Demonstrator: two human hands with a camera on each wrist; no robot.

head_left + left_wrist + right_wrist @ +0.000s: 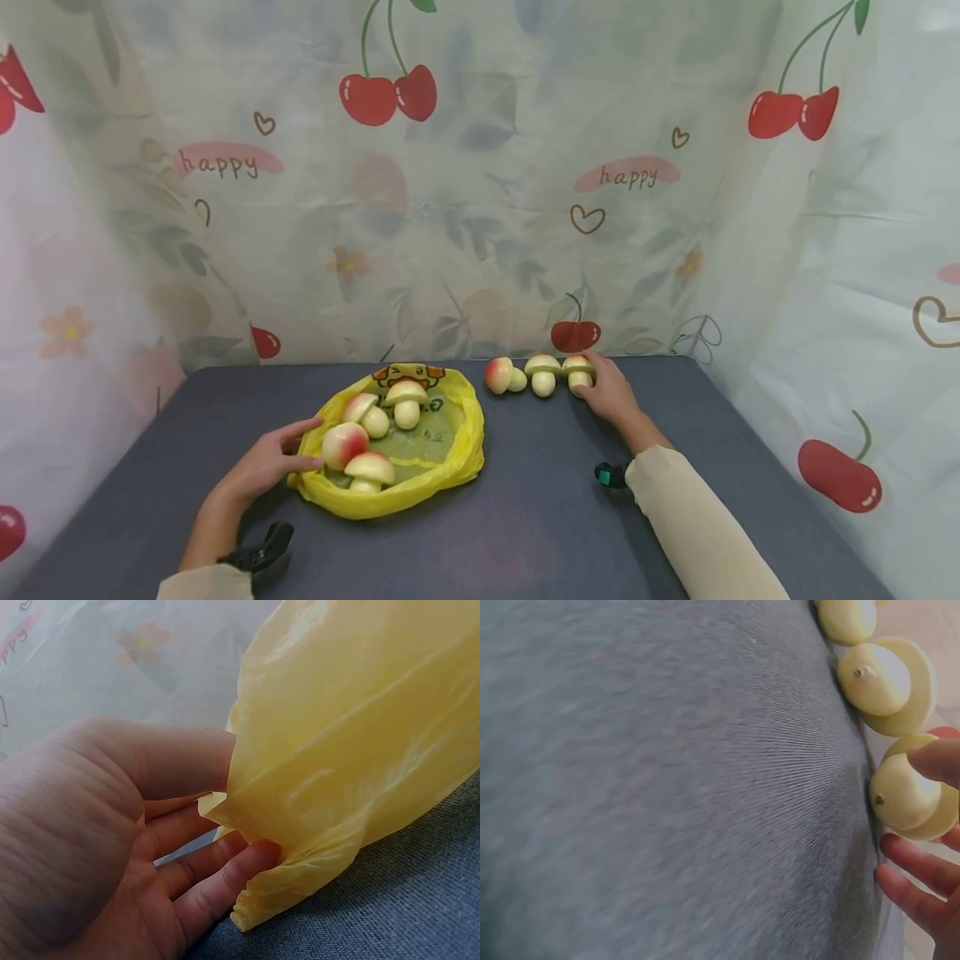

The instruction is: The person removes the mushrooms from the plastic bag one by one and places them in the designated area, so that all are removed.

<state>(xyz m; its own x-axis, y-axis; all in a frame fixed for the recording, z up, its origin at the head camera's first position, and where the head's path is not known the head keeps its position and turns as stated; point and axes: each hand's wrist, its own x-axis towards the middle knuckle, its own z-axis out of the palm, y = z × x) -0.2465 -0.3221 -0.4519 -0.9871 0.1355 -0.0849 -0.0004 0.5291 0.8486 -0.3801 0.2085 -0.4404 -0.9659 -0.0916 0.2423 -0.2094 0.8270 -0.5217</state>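
A yellow plastic bag (457,433) lies open on the grey table (525,517) with several toy mushrooms in it, one of them upright (407,402). My left hand (303,446) is at the bag's left rim. In the left wrist view the bag's (360,735) folded edge sits between the thumb and fingers of that hand (225,814). Three more mushrooms line the table's far edge: one lying down (501,376), two upright. My right hand (588,379) grips the rightmost one (577,369). Its fingertips (937,761) close on the pale cap (904,795).
A sheer curtain printed with cherries (390,96) and "happy" closes in the table at the back and both sides. The middle mushroom (881,679) stands right beside the held one. The table's front edge lies below the forearms.
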